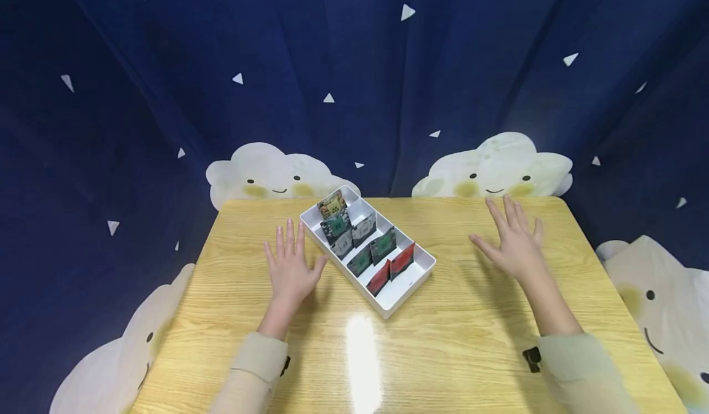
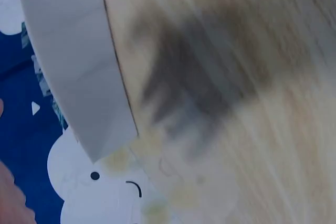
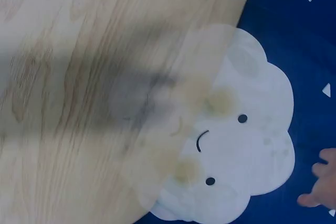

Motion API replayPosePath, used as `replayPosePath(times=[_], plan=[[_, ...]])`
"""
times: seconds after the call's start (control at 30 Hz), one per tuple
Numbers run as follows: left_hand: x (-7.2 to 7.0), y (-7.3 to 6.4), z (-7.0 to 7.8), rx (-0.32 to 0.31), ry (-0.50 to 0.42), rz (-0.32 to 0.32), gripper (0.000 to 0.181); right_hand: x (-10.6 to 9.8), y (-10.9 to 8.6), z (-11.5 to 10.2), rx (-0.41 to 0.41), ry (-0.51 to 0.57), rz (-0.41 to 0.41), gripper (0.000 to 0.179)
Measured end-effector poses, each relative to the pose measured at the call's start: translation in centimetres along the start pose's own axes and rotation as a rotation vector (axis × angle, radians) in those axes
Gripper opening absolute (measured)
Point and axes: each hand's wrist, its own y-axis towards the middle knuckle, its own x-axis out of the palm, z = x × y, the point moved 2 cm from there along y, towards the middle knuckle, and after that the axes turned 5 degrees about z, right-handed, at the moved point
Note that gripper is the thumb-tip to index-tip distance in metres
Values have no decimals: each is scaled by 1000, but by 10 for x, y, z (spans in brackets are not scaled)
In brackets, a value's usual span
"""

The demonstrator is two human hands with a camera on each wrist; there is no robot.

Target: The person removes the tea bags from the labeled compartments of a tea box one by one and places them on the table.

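A white divided box [image 1: 401, 294] lies slantwise on the wooden table. Small flat packets stand upright in its compartments: red ones [image 1: 401, 261] at the near end, then green-and-dark ones [image 1: 383, 245], grey ones [image 1: 364, 229], and a brownish one [image 1: 332, 205] at the far end. My left hand [image 1: 292, 274] hovers just left of the box, fingers spread and holding nothing. Well to the right of the box, my right hand [image 1: 516, 249] is also raised with fingers spread. The box's side wall [image 2: 73, 61] looms large in the left wrist view; in the right wrist view, fingers [image 3: 324, 182] show at the edge.
A dark blue curtain [image 1: 365, 63] with white triangles and smiling clouds [image 1: 495, 165] hangs around the table [image 1: 443, 352] at the back and sides. Both hands cast shadows on the wood. A dark device [image 1: 532, 359] sits at the right cuff.
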Motion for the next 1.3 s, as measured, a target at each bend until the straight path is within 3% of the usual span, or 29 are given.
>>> replayPosePath(times=[0.17,0.37,0.87,1.07,1.3], plan=[[6,-5,9,-44,-36,93,91,12,19,-10,-96,61,57,77],[18,-12,23,-113,-75,157,94,32,45,-28,-208,98,31,74],[44,-27,52,-185,-76,89,95,86,83,-66,-356,73,-175,68],[51,-30,61,-219,-103,58,94,101,89,-74,-341,36,-286,68],[59,-30,69,-243,-137,58,96,108,91,-81,-310,10,-349,67]])
